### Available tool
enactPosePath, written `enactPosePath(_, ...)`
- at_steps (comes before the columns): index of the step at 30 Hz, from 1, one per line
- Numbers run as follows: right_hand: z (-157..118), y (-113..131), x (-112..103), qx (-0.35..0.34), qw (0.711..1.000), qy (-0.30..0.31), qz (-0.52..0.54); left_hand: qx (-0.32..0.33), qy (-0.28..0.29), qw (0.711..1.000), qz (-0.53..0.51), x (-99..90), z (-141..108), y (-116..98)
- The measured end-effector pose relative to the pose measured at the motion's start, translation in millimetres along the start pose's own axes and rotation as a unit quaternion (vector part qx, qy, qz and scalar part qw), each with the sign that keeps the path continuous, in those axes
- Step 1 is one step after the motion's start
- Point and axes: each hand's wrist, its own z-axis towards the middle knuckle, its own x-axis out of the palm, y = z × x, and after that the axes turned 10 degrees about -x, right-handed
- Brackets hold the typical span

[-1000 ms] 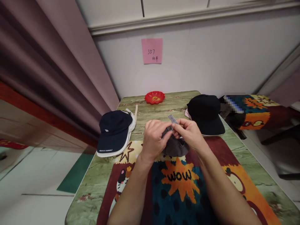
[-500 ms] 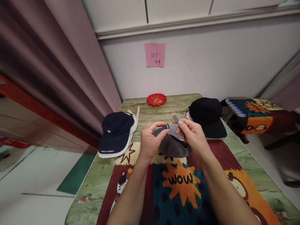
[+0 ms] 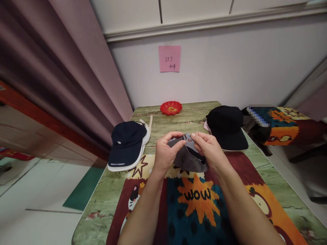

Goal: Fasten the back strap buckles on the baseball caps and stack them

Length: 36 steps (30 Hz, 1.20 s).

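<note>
A grey cap is held over the patterned mat, its back opening turned upward. My left hand pinches the strap end with the dark buckle between thumb and fingers. On the other side, my right hand pinches the other strap end, its tip close to the buckle. Whether the strap tip has entered the buckle is too small to tell. The cap's lower side is at the mat's cream-coloured band.
Navy and white caps lie at the left of the green table. Black caps sit at the right. A red dish stands at the back, below a pink note on the wall.
My right hand has brought its strap end left and down to the buckle, closing the gap between them. My left hand has barely moved and keeps its hold.
</note>
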Motion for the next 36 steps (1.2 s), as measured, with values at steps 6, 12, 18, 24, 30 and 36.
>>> enactPosePath(6, -0.1, -3.4, 1.4, 0.003, 0.999, 0.03, 0.012, -0.048, 0.023, 0.995, -0.081, 2.8, 3.5, 7.4)
enactPosePath(12, 0.4, 0.9, -4.5, -0.004, 0.997, 0.07, -0.02, -0.053, 0.067, 0.992, -0.089, -2.1, 4.0, 6.8)
enactPosePath(18, 1.6, 4.2, -12.8, -0.055, 0.989, 0.095, -0.094, -0.026, 0.104, 0.994, -0.035, -9.4, 4.6, 7.5)
enactPosePath(24, 0.3, 1.9, -8.9, -0.085, 0.982, 0.096, -0.139, -0.001, 0.107, 0.994, 0.014, -12.1, 5.0, 5.5)
enactPosePath(30, -0.7, 1.1, -8.9, -0.078, 0.983, 0.13, -0.103, -0.001, 0.089, 0.996, 0.012, -15.2, 6.8, 0.9)
enactPosePath(36, 2.4, -3.0, -8.6, -0.129, 0.972, 0.121, -0.153, -0.028, 0.083, 0.996, -0.013, -16.9, 6.9, 5.5)
